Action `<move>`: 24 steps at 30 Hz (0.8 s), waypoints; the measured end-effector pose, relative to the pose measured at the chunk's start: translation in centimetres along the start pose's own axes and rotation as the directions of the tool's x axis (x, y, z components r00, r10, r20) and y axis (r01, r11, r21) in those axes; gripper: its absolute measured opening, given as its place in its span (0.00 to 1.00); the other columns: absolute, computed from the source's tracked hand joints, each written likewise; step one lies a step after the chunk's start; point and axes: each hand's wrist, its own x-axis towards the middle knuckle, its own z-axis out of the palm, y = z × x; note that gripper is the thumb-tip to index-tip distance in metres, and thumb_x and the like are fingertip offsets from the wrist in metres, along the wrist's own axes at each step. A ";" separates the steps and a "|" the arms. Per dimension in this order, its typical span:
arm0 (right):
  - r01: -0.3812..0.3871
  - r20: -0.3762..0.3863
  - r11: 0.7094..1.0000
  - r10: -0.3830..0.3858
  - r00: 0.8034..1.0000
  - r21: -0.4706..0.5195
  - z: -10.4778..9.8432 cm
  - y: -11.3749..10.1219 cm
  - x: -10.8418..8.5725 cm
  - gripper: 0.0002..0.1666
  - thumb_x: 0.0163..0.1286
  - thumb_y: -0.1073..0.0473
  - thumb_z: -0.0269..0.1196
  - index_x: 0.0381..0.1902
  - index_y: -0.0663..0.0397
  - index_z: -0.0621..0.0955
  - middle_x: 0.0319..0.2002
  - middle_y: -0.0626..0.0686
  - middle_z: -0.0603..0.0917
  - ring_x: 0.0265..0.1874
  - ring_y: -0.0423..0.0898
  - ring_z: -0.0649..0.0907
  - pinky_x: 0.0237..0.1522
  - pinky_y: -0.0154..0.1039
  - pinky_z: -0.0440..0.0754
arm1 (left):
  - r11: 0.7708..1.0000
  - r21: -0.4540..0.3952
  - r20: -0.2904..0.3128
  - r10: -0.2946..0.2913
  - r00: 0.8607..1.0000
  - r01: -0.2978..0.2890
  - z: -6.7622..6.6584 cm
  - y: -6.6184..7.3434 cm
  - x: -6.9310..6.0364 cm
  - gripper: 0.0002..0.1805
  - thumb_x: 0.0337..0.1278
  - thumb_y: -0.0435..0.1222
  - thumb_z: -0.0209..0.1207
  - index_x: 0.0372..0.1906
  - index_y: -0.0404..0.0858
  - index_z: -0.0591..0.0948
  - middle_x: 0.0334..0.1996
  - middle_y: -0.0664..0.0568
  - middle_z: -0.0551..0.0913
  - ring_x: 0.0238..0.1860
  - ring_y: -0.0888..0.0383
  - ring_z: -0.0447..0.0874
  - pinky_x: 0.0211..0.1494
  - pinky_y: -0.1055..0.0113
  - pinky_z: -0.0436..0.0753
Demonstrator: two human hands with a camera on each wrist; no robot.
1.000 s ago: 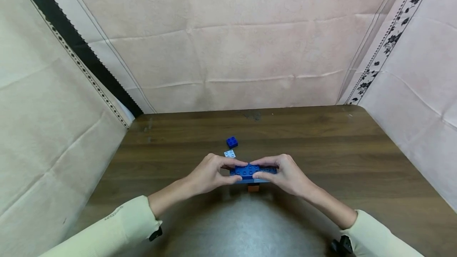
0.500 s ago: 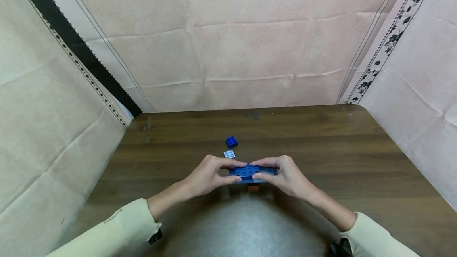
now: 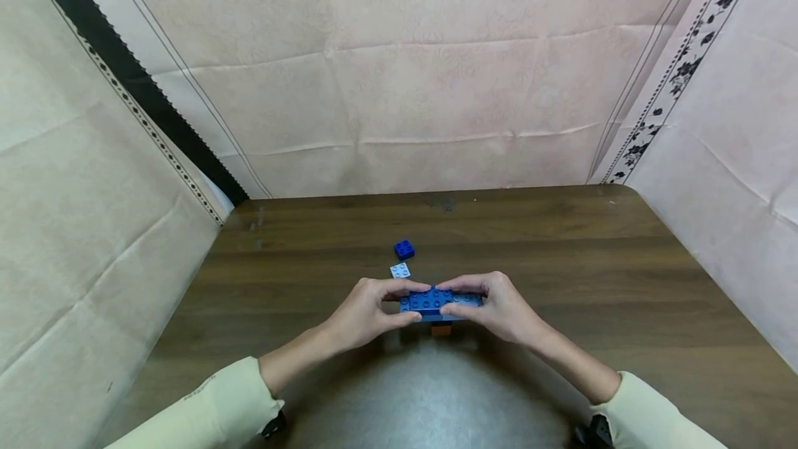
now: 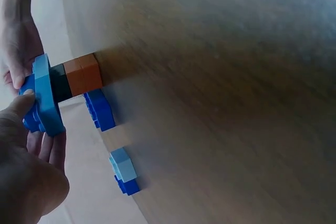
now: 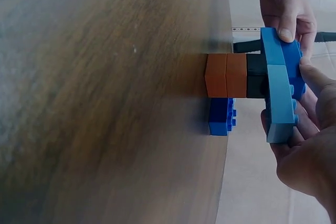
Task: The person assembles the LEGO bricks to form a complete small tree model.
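A small stack of toy building bricks stands on the table. Its base is orange bricks [image 5: 226, 75], then a dark brick [image 5: 256, 75], then a wider light-blue layer [image 5: 281, 95]. On top sits a dark blue brick [image 3: 430, 301] with studs up. My left hand [image 3: 361, 314] grips this blue brick at its left part, thumb in front and fingers behind. From the other side my right hand [image 3: 499, 307] pinches the same brick, its thumb on the near face. In the wrist views some fingers also touch the light-blue layer.
Behind the stack lie a loose dark blue brick [image 3: 404, 249] and a loose light-blue brick [image 3: 400, 270]. Another dark blue brick [image 4: 101, 109] stands close by the orange base. Pale cloth [image 3: 436, 89] hangs behind the wooden table [image 3: 561, 241] and along both sides.
My left hand has shifted slightly toward me, with its wrist a little lower. The right hand and the stack hardly differ.
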 end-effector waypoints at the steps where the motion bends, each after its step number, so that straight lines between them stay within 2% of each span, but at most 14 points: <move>1: -0.003 0.001 1.000 0.003 1.000 0.004 0.0 0.0 0.0 0.18 0.70 0.59 0.75 0.56 0.53 0.89 0.48 0.52 0.92 0.39 0.46 0.91 0.44 0.39 0.90 | 1.000 -0.006 -0.009 0.001 1.000 -0.001 0.1 0.0 -0.1 0.23 0.66 0.37 0.73 0.65 0.46 0.85 0.56 0.54 0.89 0.55 0.62 0.88 0.61 0.62 0.86; 7: -0.021 0.037 1.000 0.020 0.999 0.012 -0.3 -0.2 0.3 0.18 0.70 0.59 0.75 0.56 0.53 0.89 0.49 0.51 0.91 0.43 0.47 0.90 0.47 0.40 0.90 | 0.999 -0.038 -0.063 0.009 0.998 -0.011 0.8 -0.4 -0.4 0.23 0.67 0.37 0.72 0.65 0.45 0.85 0.57 0.53 0.89 0.56 0.60 0.88 0.62 0.58 0.85; 13: -0.067 0.167 0.997 0.062 0.984 0.028 -1.7 0.1 1.6 0.16 0.73 0.57 0.73 0.57 0.52 0.89 0.49 0.49 0.91 0.43 0.48 0.89 0.47 0.39 0.88 | 0.998 -0.065 -0.087 0.002 0.996 -0.007 1.3 -0.5 -0.7 0.23 0.67 0.37 0.72 0.65 0.44 0.85 0.58 0.52 0.88 0.57 0.59 0.88 0.63 0.58 0.85; 16: -0.084 0.216 0.995 0.070 0.974 0.055 -2.6 0.5 2.6 0.16 0.76 0.58 0.69 0.59 0.54 0.88 0.53 0.52 0.91 0.49 0.50 0.89 0.51 0.39 0.88 | 0.999 -0.051 -0.089 -0.002 0.996 -0.002 1.2 -0.4 -0.7 0.23 0.67 0.38 0.73 0.64 0.44 0.85 0.59 0.52 0.88 0.58 0.58 0.88 0.62 0.58 0.85; 19: -0.058 0.201 0.997 0.047 0.978 0.047 -3.1 1.1 4.0 0.19 0.78 0.59 0.68 0.63 0.57 0.86 0.58 0.58 0.88 0.57 0.55 0.88 0.55 0.41 0.87 | 1.000 -0.029 -0.087 -0.004 0.996 0.001 1.1 -0.3 -0.7 0.23 0.66 0.37 0.73 0.64 0.46 0.86 0.59 0.52 0.88 0.59 0.58 0.87 0.62 0.58 0.85; 24: 0.007 0.166 0.999 0.000 0.986 -0.039 -2.8 2.6 6.9 0.29 0.76 0.60 0.70 0.70 0.63 0.79 0.67 0.62 0.82 0.68 0.63 0.79 0.66 0.55 0.80 | 1.000 -0.001 -0.080 -0.004 0.997 0.003 1.0 -0.2 -0.7 0.22 0.66 0.37 0.73 0.64 0.46 0.86 0.59 0.53 0.88 0.59 0.58 0.87 0.61 0.59 0.86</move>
